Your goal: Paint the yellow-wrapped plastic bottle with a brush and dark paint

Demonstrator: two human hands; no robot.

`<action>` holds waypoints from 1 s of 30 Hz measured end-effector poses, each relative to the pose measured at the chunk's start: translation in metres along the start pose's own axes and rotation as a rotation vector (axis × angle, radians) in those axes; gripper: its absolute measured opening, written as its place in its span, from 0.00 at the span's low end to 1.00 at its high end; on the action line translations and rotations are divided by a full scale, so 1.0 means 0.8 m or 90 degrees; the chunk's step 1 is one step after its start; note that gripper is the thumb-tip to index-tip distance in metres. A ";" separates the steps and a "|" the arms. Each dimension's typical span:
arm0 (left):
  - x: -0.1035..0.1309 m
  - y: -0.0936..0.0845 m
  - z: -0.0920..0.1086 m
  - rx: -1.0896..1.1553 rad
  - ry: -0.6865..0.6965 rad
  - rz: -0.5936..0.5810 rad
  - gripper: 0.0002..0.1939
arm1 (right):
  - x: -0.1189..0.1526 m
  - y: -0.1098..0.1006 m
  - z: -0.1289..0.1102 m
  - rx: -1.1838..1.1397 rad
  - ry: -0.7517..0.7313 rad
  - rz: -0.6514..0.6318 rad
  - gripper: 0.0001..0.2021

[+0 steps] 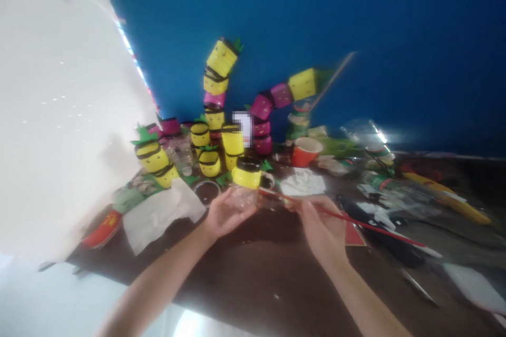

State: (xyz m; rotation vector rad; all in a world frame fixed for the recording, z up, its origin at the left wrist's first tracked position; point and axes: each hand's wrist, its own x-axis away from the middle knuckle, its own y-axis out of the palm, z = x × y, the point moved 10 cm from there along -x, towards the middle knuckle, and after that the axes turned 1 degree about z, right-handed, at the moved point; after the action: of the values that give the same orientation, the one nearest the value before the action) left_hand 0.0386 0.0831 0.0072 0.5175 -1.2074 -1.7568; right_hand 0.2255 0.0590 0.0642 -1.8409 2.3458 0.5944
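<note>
My left hand (225,216) is wrapped around the clear lower part of a small plastic jar (247,180). Yellow covers the jar's upper part, and its rim is black. In my right hand (322,224) is a long, thin paintbrush (367,225) with a red handle and a pale far end. The brush's other end reaches the jar's right side; blur hides its tip and whether it touches. Just behind the jar stand yellow cups with black bands and small faces, including a short one (209,162) and a taller stack (233,146).
Curved stacks of yellow cups (222,58) and magenta cups (261,107) rise at the back. A red paper cup (306,151), crumpled tissue (302,182) and a plastic bottle (399,192) lie rightward. White paper (162,216) and a red shoe-like item (103,229) sit left on the dark table (245,274).
</note>
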 end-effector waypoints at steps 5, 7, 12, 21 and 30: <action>0.001 0.001 -0.002 0.009 -0.026 -0.014 0.24 | -0.002 0.000 -0.003 0.001 0.008 0.014 0.06; 0.002 0.000 -0.007 0.004 -0.058 -0.026 0.26 | -0.002 0.001 -0.003 -0.003 0.014 0.016 0.06; 0.000 -0.005 -0.011 -0.015 -0.086 -0.053 0.28 | -0.001 0.004 0.002 -0.004 0.025 -0.001 0.06; -0.006 -0.001 -0.001 0.024 -0.043 -0.026 0.20 | -0.005 -0.005 -0.005 -0.023 0.009 0.038 0.07; 0.001 -0.006 -0.006 0.027 -0.038 -0.048 0.36 | -0.007 0.013 0.000 -0.207 0.113 -0.027 0.07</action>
State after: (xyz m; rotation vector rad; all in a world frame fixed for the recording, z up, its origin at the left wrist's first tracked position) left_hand 0.0392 0.0806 0.0009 0.5453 -1.2843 -1.8248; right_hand 0.2172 0.0658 0.0680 -2.1550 2.4291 0.8874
